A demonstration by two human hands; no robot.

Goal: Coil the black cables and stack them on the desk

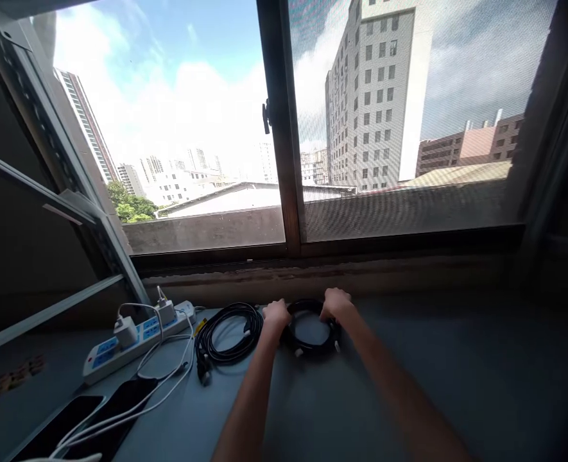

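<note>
1. Coiled black cable [311, 333]: lower centre of frame, flat on grey table [457, 385].
2. Left hand [275, 316], right hand [336, 304]: each clasping opposite sides of coil.
3. Handling, judged: light, limp, springy; best gripped across bundled loops.
4. Second black cable coil [228, 333]: just left, apart.
5. Power strip [134, 337], two phones [95, 417]: lower left.

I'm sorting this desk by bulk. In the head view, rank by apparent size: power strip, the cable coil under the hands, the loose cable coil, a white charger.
1. Power strip
2. Loose cable coil
3. Cable coil under the hands, part hidden; nearly matches the loose coil, so their order is unsure
4. White charger
</note>
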